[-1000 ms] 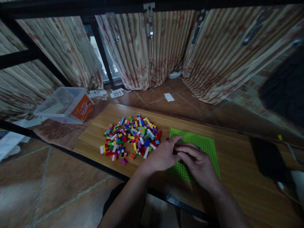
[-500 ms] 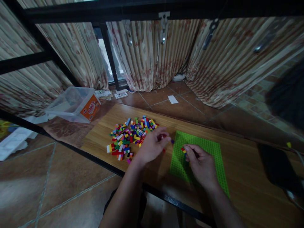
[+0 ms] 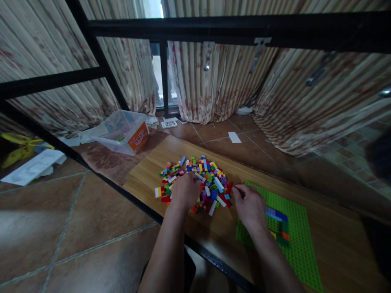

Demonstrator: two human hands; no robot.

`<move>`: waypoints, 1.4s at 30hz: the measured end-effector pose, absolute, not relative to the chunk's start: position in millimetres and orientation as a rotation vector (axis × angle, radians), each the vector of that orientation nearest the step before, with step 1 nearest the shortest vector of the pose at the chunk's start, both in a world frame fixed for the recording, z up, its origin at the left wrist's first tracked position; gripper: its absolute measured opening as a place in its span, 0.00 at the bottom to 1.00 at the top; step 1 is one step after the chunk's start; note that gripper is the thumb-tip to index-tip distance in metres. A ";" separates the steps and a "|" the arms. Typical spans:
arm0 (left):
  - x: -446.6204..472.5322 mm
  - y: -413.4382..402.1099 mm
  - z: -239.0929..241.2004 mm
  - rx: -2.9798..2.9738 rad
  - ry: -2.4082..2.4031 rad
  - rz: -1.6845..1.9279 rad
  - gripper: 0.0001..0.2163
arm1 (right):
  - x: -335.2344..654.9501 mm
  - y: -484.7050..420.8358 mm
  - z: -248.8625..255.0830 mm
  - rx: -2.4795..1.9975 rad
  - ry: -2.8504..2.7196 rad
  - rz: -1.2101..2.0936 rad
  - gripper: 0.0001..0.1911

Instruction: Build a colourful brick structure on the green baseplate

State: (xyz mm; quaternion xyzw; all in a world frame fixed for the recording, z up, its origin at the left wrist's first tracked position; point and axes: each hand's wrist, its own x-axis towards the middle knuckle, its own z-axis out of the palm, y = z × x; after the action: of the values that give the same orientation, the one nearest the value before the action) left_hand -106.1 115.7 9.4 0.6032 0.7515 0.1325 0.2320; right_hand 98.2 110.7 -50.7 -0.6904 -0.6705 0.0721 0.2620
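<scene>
On the tiled floor beyond the far left corner of the worktop, a clear plastic storage tub with an orange label [image 3: 124,132] is seen, with white foam packaging [image 3: 33,171] lying further left. The wooden worktop [image 3: 152,173] carries, toward its left end, a heap of small multicoloured plastic building bricks [image 3: 210,177]. The left hand [image 3: 183,191] is laid palm-down on the near left part of that heap, fingers curled into the bricks; whether a brick has been pinched cannot be told, since the fingertips are hidden. The right hand [image 3: 250,205] rests at the right margin of the heap, overlapping the near left corner of a green studded baseplate [image 3: 301,232]; its fingers are loosely bent and a thin dark piece seems to be nipped at the fingertips — too small to be identified. On the baseplate, just right of that hand, a short row of joined bricks in purple, blue, orange and green [image 3: 279,226] is already seated.

The step in hand is judged to be brick selection — pieces are being sorted out of the heap while the started row waits. The next move would call for one brick to be isolated, lifted clear and carried rightward over the studs.

A black metal frame [image 3: 214,30] crosses the upper view and striped curtains [image 3: 275,85] hang behind. Nothing is interposed between heap and baseplate; only the right hand itself covers the plate's corner.
</scene>
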 end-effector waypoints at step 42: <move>-194.8 111.3 23.9 -0.330 0.830 2.140 0.02 | -37.2 207.7 -12.8 -1.475 -2.205 0.484 0.13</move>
State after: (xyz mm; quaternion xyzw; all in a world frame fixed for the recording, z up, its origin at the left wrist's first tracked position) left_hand -194.8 111.3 23.9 -0.1303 0.3279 0.8460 0.3998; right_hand -37.2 207.7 -12.8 -0.5336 -0.7975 0.1752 0.2205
